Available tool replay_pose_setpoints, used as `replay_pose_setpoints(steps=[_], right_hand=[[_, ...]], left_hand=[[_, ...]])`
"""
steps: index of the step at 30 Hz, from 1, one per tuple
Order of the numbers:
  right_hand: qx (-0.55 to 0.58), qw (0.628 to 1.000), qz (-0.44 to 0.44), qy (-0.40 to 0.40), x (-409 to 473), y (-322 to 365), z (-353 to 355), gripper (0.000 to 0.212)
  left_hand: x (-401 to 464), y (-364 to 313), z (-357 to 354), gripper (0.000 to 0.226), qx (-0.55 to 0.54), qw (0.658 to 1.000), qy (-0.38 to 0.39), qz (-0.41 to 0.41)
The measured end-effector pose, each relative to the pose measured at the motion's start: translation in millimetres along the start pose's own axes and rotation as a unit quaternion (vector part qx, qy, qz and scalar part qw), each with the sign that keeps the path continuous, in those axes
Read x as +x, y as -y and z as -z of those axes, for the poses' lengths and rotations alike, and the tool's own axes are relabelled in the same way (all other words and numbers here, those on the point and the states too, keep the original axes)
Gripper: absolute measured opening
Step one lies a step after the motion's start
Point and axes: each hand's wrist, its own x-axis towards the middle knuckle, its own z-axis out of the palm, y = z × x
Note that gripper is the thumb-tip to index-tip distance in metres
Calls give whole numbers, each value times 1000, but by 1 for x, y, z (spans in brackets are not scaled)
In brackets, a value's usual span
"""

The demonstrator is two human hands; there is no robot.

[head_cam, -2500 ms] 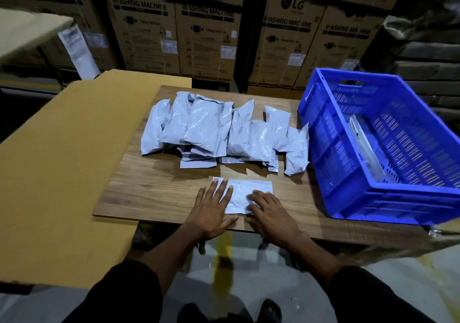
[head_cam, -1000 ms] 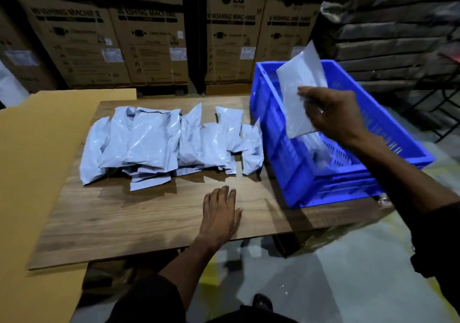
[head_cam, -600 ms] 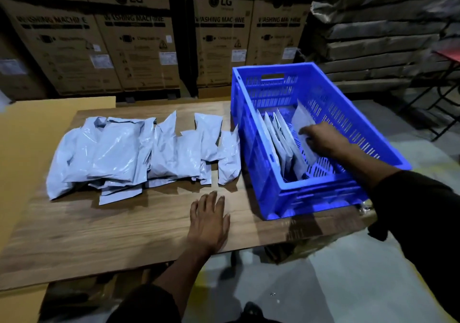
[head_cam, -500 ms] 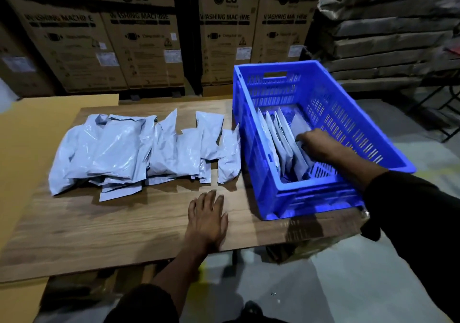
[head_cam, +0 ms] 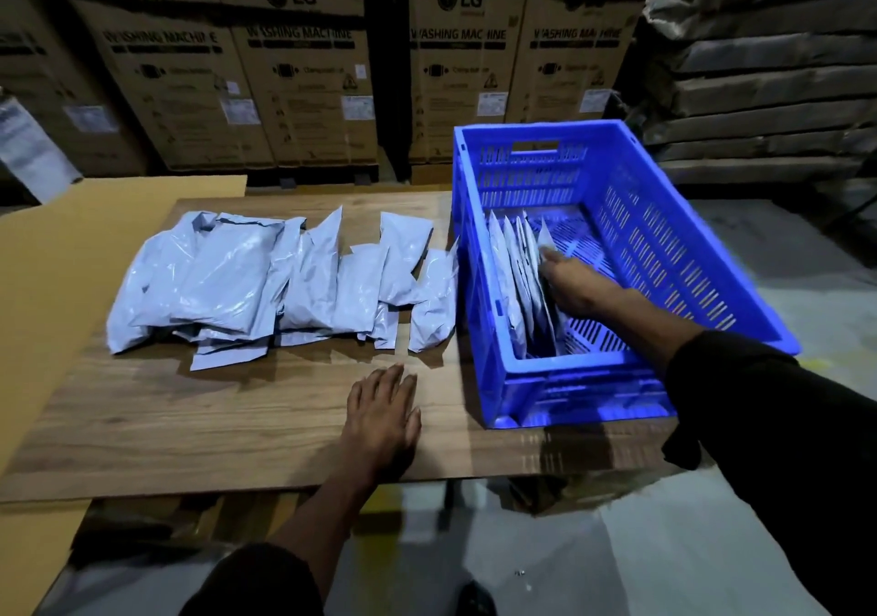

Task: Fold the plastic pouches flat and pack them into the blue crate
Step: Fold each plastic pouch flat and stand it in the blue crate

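Observation:
A heap of unfolded grey plastic pouches (head_cam: 265, 283) lies across the wooden tabletop (head_cam: 190, 421). To its right stands the blue crate (head_cam: 569, 394). Several folded pouches (head_cam: 510, 278) stand on edge in a row against the crate's left wall. My right hand (head_cam: 576, 285) reaches inside the crate and grips the rightmost folded pouch (head_cam: 544, 238), holding it against that row. My left hand (head_cam: 384, 413) lies flat on the table, palm down, in front of the heap, fingers apart and holding nothing.
A yellow-brown cardboard sheet (head_cam: 52, 273) lies left of the tabletop. Tall washing-machine cartons (head_cam: 303, 69) stand behind the table. Stacked wrapped slabs (head_cam: 769, 93) fill the right background. The right half of the crate floor (head_cam: 583, 235) is bare.
My right hand lifted the folded pouch off the table, carried it over the crate and lowered it beside the standing row. My left hand stayed flat on the table.

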Motion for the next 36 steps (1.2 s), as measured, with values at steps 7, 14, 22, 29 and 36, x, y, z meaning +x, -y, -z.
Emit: replay_pose_setpoints(steps=[7,14,22,29,36], right_hand=[[191,966,-172,40,2,-2,-5,106],[309,945,-102,42,24,-31,-38,74],[387,909,-130,84,42,-49,-52,74],[282,946,-155,33,-9,13,4,72],[241,957,-156,36,-5,20,2,74]], left_hand=[[0,1,-2,50,-3,1000,-6,-2],[-2,0,-1,49,-3,999,-41,-16],[-1,1,-2,50,-1,1000,-20,-3],[-1,6,-7,49,-7,999,-38,-15],[-2,8,-12,48,-14,997,-71,-26]])
